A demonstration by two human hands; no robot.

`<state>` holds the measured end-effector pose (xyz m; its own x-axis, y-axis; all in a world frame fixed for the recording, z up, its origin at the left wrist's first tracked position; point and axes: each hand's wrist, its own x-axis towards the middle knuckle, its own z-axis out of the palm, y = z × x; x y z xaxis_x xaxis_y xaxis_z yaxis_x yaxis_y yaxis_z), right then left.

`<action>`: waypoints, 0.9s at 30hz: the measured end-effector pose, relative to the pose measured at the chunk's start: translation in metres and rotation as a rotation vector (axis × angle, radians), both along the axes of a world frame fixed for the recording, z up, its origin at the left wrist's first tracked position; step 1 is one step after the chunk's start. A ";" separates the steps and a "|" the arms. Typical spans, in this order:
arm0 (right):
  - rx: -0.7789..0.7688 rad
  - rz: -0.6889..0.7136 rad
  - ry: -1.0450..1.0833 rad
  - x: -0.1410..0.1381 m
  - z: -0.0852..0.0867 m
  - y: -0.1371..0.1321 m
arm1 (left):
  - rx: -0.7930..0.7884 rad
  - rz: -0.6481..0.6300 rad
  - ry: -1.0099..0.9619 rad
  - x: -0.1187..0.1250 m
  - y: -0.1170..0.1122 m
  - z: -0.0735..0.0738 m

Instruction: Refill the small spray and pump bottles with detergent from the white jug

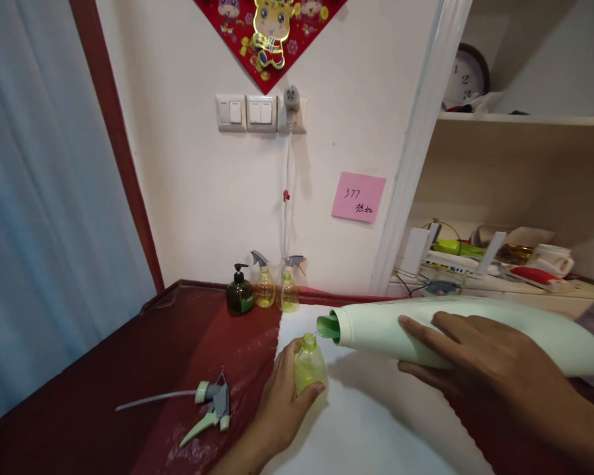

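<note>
My left hand point(282, 402) is wrapped round a small translucent yellow-green spray bottle point(309, 366), which stands upright with its top off. My right hand point(480, 356) grips a large pale green detergent bottle point(376, 323), tipped almost level. Its green pouring spout point(329, 326) is just above and right of the small bottle's open neck, and a thin clear stream seems to run between them. Left of my left hand, a grey and green spray trigger head point(212, 402) with a white dip tube lies on the dark red table.
Against the wall stand a dark pump bottle point(239, 292) and two yellow-green spray bottles with grey triggers, one a spray bottle point(264, 287). White paper point(376, 422) covers part of the red table point(103, 369). A cluttered shelf point(475, 270) is at right.
</note>
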<state>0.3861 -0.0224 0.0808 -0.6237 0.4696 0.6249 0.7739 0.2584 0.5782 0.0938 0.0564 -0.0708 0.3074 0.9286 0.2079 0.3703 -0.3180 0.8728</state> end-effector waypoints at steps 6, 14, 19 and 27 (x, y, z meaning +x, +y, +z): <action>-0.067 0.023 0.110 0.001 -0.016 0.002 | 0.010 -0.016 -0.022 0.001 0.000 0.004; -0.194 0.038 0.663 0.011 -0.013 0.020 | -0.016 -0.003 -0.013 0.000 0.003 0.002; -0.181 0.073 1.350 0.005 -0.017 0.047 | -0.028 0.020 -0.003 0.000 0.005 0.002; -0.066 0.262 1.798 -0.025 -0.064 0.101 | -0.044 0.032 -0.005 -0.003 0.012 -0.003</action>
